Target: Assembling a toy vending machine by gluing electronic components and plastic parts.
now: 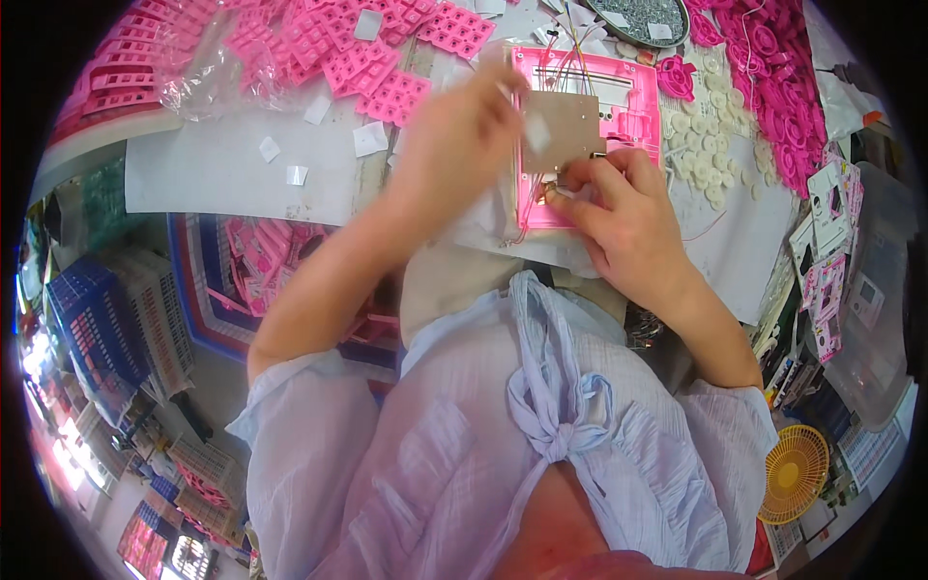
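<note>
The counter, covered in pale sheeting, carried everything, with heaps of pink keypad pieces spread along its far edge and a pile of small white round buttons off to the right. Near the middle, straight ahead of the person, lay the pink plastic housing, flat and open side up, its long axis running away from the body toward the far edge of the counter. That position probably kept its inside within easy reach of both hands. A brown circuit board sat over the housing's near half, thin wires trailing from it toward the far end. The left hand rested curled at the housing's left edge, fingers closed against the board's side, apparently steadying it. The right hand was pinched shut at the board's near right corner, fingertips gripping something small; what it was could not be made out.
</note>
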Available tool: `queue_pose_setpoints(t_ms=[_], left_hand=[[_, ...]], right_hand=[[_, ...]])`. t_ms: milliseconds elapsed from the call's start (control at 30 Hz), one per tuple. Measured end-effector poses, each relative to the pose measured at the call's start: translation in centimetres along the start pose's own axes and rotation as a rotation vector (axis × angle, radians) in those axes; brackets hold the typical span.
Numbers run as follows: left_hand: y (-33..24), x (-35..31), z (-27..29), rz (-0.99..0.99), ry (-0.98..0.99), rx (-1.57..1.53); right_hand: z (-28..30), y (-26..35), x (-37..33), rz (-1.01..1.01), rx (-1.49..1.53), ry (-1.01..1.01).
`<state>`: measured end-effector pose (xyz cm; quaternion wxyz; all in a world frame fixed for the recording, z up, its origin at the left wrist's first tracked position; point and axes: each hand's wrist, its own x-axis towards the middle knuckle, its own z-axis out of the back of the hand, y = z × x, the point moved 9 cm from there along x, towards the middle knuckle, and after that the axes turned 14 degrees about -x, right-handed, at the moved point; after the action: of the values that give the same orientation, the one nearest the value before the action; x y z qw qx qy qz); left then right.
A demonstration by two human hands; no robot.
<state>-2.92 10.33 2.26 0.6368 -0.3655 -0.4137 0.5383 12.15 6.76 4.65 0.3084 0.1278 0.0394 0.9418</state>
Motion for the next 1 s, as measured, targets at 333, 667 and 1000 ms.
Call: queue_pose_setpoints(t_ms=[333,667,1000], left_hand=[[-0.8,-8.6,-2.7,0.002,0.125,0.162],[0.8,-1.7,1.9,0.304,-0.125,-0.504],[-1.1,-2.8,-2.7,0.296,0.033,-0.856]], right_hand=[[-0.2,-0.2,-0.8,0.017,0.022,-0.056],[-1.4,0.7,-0.9,0.039,-0.09,0.088],[-0.5,-1.3,-1.0,0.079,0.218,0.095]])
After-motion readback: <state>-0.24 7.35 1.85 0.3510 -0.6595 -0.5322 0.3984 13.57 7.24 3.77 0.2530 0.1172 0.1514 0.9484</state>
